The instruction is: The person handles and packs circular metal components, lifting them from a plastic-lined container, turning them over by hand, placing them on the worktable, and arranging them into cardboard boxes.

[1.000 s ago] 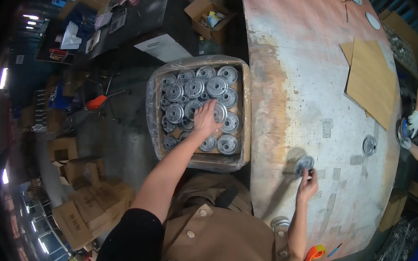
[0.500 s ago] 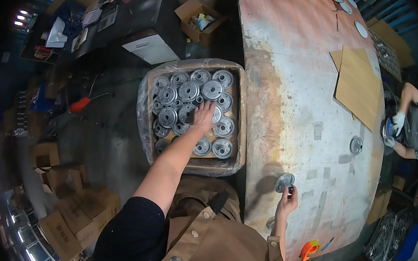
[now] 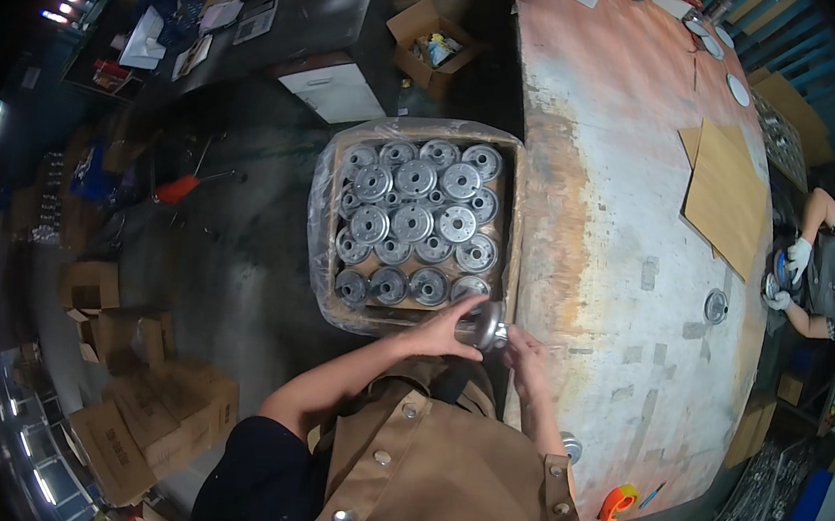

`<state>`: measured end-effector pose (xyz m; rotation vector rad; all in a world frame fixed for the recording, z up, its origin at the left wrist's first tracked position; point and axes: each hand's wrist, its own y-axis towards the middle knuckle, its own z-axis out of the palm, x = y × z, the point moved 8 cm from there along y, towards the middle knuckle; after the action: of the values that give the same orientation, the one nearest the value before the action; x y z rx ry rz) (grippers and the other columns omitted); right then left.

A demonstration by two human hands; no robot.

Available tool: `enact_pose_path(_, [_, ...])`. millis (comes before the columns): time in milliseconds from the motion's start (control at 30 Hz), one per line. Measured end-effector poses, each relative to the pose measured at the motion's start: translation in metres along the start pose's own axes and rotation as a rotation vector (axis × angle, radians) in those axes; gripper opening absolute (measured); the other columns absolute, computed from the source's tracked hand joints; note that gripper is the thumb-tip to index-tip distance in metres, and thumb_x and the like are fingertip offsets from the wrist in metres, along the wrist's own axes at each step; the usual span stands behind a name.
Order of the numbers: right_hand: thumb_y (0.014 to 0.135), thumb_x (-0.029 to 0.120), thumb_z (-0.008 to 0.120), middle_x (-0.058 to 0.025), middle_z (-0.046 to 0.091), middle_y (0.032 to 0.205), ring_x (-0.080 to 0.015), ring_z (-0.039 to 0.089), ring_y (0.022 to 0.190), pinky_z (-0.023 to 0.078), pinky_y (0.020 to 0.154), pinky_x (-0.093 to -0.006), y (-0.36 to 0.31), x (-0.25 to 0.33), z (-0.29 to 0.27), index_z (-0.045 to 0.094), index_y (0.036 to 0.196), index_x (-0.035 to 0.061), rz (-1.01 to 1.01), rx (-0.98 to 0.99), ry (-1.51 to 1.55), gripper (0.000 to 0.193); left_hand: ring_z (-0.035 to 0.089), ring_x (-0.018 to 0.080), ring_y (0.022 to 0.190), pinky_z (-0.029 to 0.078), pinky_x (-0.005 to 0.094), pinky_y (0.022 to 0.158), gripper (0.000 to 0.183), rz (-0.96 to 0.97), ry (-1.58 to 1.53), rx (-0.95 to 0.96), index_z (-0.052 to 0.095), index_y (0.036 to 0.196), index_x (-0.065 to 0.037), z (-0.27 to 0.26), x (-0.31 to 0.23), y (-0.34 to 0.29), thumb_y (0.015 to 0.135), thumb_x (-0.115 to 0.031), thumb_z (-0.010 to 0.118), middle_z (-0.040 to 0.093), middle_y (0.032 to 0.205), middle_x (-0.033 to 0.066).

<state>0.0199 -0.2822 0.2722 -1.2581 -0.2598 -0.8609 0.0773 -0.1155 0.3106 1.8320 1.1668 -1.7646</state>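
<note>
Between my two hands, over the near right corner of a plastic-lined carton, is a round grey metal flanged wheel turned on edge. My left hand has its thumb and fingers curved round the wheel's rim from the left. My right hand pinches the narrow hub on the other side; its fingertips are partly hidden. Several similar metal wheels sit in rows inside the carton, on brown cardboard. Another metal wheel lies on the worktable beside my right forearm, partly covered.
Farther right on the table are one more metal wheel and cardboard sheets. An orange tape dispenser lies at its near edge. Across the table, a gloved co-worker handles a part. Brown cartons stand on the floor at left.
My left hand has come out of the carton toward me to the wheel. My right hand has moved left from over the table, bringing a wheel to the carton's corner. The view has shifted.
</note>
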Motion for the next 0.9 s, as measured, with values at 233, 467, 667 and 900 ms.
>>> enact_pose_path(233, [0.093, 0.028, 0.062, -0.0011, 0.058, 0.073, -0.0074, 0.046, 0.053, 0.034, 0.047, -0.0221, 0.019, -0.038, 0.084, 0.062, 0.094, 0.0028, 0.193, 0.236, -0.025, 0.025, 0.053, 0.0249, 0.117, 0.046, 0.038, 0.095, 0.102, -0.108, -0.087, -0.278, 0.031, 0.142, -0.009, -0.04, 0.02, -0.052, 0.061, -0.028, 0.09, 0.05, 0.129, 0.0154])
enact_pose_path(467, [0.094, 0.039, 0.057, -0.0023, 0.059, 0.076, -0.0069, 0.046, 0.048, 0.035, 0.042, -0.0217, 0.028, -0.056, 0.107, 0.062, 0.105, 0.0016, 0.049, 0.183, -0.373, 0.039, 0.048, 0.0358, 0.122, 0.041, 0.0458, 0.099, 0.103, -0.424, 0.486, -0.626, 0.033, 0.141, -0.015, -0.121, 0.073, -0.102, 0.056, -0.03, 0.088, 0.046, 0.132, 0.0173])
enact_pose_path(667, [0.095, 0.035, 0.058, -0.0011, 0.058, 0.071, -0.0059, 0.044, 0.047, 0.033, 0.041, -0.0229, 0.028, -0.08, 0.057, 0.064, 0.098, 0.0004, -0.019, 0.03, -0.384, 0.035, 0.045, 0.0341, 0.123, 0.039, 0.0457, 0.099, 0.105, -0.662, 0.758, -0.599, 0.032, 0.143, -0.016, -0.163, 0.135, -0.099, 0.055, -0.03, 0.088, 0.046, 0.131, 0.0168])
enact_pose_path(900, [0.096, 0.029, 0.057, -0.0007, 0.059, 0.07, -0.0059, 0.044, 0.059, 0.037, 0.052, -0.0238, 0.001, -0.077, 0.018, 0.065, 0.087, -0.0038, -0.16, -0.135, -0.361, 0.035, 0.045, 0.0347, 0.122, 0.04, 0.0462, 0.095, 0.1, -0.597, 0.96, -0.516, 0.036, 0.14, -0.016, -0.159, 0.159, -0.076, 0.055, -0.022, 0.087, 0.039, 0.14, 0.0173])
